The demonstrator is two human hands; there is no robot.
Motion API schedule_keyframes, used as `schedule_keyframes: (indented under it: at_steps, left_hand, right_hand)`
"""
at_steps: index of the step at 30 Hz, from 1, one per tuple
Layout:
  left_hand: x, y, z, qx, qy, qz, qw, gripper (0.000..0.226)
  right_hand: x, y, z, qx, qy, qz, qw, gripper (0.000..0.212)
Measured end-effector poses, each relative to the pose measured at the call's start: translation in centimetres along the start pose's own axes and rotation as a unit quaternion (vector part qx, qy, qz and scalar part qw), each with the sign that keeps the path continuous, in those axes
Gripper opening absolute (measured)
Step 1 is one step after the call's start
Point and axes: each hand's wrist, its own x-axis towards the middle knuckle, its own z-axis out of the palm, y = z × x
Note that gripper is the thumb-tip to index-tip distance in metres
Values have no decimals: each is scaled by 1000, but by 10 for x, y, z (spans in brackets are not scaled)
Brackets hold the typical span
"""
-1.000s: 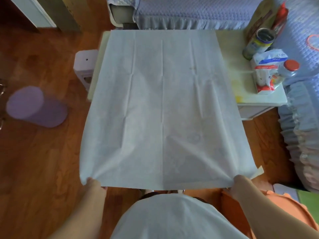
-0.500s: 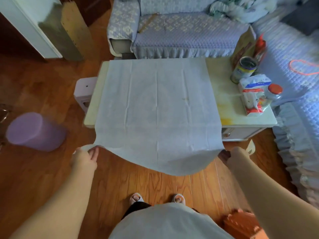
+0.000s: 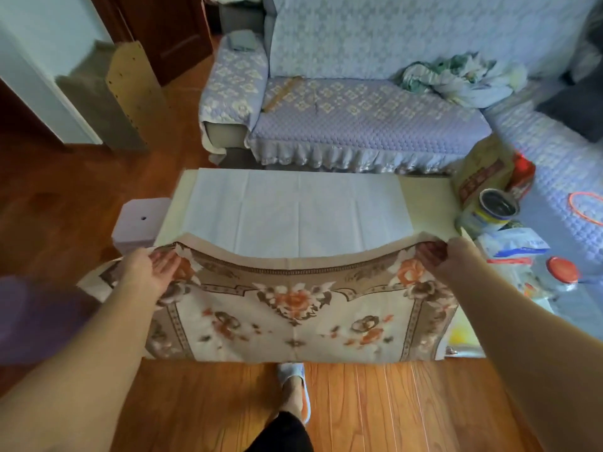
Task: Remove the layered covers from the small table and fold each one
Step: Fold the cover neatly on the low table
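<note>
cover [image 3: 293, 308]: folded edge spans both hands — long axis left-right
left hand [image 3: 148, 272]: fingers pinch corner
right hand [image 3: 452, 256]: fingers pinch corner

cover [image 3: 293, 314] now folded forward, floral side up, hands moved onto table

A cream cover [image 3: 293, 324] with orange and brown flowers inside a tan patterned border is being shown, its underside pale white [image 3: 297, 213]. The table top [image 3: 424, 203] is being seen as pale yellow. A lavender quilted sofa cover [image 3: 342, 115] with cream diamond motifs is being displayed, above reddish-brown wooden flooring [image 3: 391, 412]. A red lid [image 3: 562, 269] is being shown on a jar.
</note>
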Motion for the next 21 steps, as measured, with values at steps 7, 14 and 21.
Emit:
schedule_keyframes:
  at_steps: [7,14,21]
  left_hand:
    - [184,-21,150,71,31,-38,996,22]
    - [270,-7,296,116,-55,20,992,34]
    - [293,-145,224,699,-188,116,680,61]
  right_hand:
    - [174,-15,145,-126,81,28,988,29]
    - [258,-60,260,-219,66,-86,970,37]
    - [249,73,240,-666,-123,-84,731,42]
